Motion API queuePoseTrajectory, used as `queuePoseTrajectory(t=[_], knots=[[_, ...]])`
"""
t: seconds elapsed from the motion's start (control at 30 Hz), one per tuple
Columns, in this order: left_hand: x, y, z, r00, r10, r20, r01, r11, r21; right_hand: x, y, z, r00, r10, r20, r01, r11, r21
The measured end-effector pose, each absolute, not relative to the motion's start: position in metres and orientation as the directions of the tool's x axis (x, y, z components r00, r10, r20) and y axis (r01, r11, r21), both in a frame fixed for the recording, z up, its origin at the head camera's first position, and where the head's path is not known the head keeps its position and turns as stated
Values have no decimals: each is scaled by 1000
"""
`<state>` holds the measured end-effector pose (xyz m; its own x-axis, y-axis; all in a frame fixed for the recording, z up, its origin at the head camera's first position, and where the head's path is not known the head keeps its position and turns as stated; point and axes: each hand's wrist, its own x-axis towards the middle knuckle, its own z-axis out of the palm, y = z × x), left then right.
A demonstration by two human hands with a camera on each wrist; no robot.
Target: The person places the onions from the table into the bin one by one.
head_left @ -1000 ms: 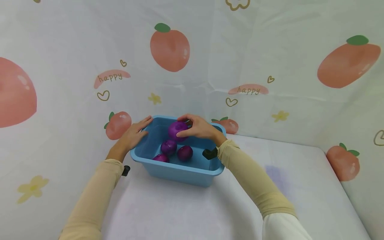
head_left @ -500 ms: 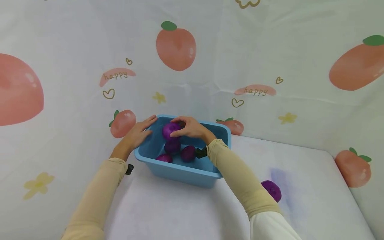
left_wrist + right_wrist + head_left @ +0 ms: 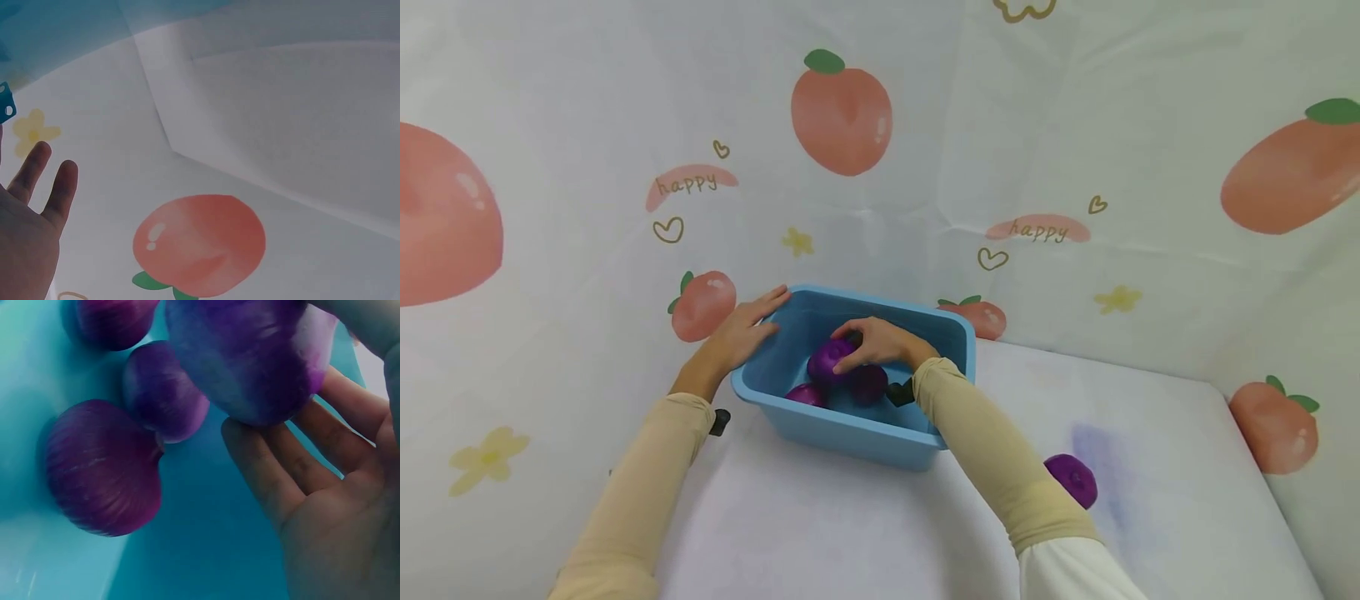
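Observation:
Inside the blue basin [image 3: 850,425], my right hand [image 3: 883,342] holds a purple onion [image 3: 827,360] between thumb and fingers, low over the others. The right wrist view shows this large onion [image 3: 250,356] in the fingers of the hand [image 3: 337,519], with a dark red-purple onion [image 3: 103,469], a smaller purple one [image 3: 164,390] and part of another [image 3: 115,322] beside it. My left hand [image 3: 730,340] rests with extended fingers on the basin's left rim. Two spread fingers and the palm of that hand [image 3: 31,244] show in the left wrist view.
Another purple onion [image 3: 1071,479] lies on the white cloth-covered table [image 3: 820,533], right of the basin and partly behind my right forearm. A white backdrop [image 3: 925,125] printed with fruit stands behind the basin.
My right hand has moved left, then down into the basin with its onion. The onion on the table has come into view beside my right forearm. The left hand stays at the rim.

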<state>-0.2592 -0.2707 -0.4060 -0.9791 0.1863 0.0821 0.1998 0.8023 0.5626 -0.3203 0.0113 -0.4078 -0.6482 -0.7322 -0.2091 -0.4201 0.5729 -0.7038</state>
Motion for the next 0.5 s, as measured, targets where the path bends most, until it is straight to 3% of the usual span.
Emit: queuePoseTrajectory(t=[0.5], knots=[[-257,-272,-406,-979,190,71,196,796,573,-319,11,-410,-638,-731,-243,-416,592,-690]])
